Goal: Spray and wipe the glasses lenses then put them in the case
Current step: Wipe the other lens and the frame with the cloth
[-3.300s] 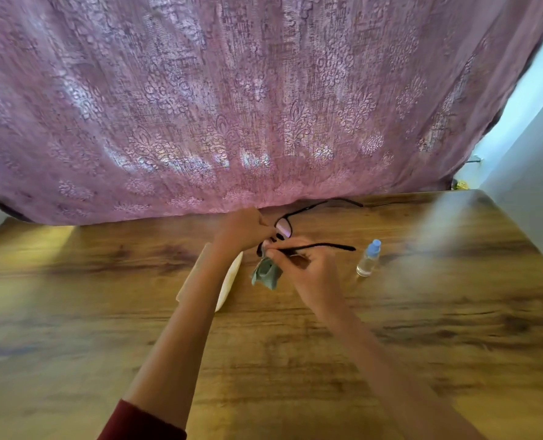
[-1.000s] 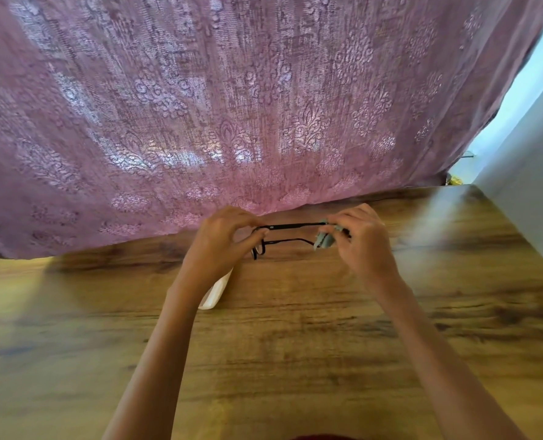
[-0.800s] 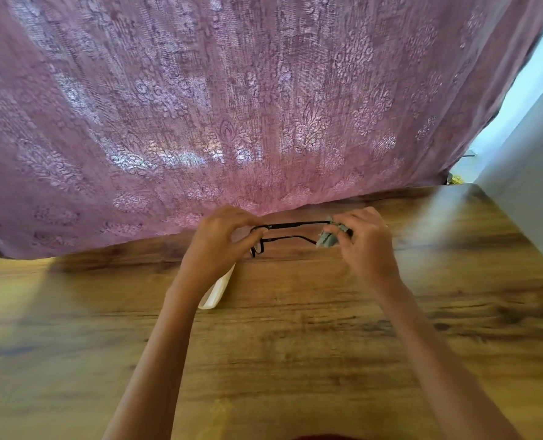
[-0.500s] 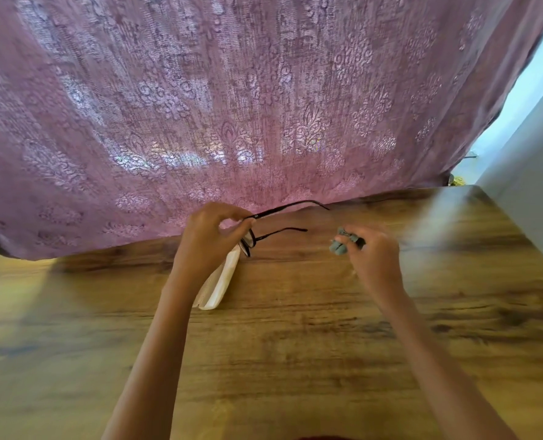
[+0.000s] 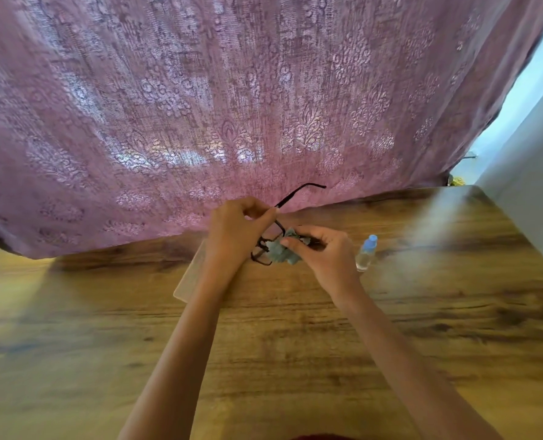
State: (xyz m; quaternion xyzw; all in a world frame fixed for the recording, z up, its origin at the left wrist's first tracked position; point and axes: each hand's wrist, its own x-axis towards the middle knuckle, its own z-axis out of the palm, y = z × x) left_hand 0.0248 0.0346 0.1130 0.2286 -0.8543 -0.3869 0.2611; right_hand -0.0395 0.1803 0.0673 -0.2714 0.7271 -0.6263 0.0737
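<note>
Head view: the left hand [image 5: 235, 230] pinches the thin black-framed glasses [image 5: 261, 254] near one hinge and holds them above the brown wooden desk [image 5: 295, 344], with one temple pointing up toward the purple patterned curtain [image 5: 232, 106]. The right hand [image 5: 324, 252] pinches a crumpled grey-green cloth [image 5: 279, 254] against a lens. The small clear spray bottle with a blue cap [image 5: 366, 254] stands just beside the right hand. The pale flat case [image 5: 186, 282] lies on the desk, partly hidden under the left forearm.

In my judgement the wiping is in progress. Too strong pressure could bend the thin frame or twist it out of the narrow pinch, and a wide stroke of the right hand could knock the bottle over.
</note>
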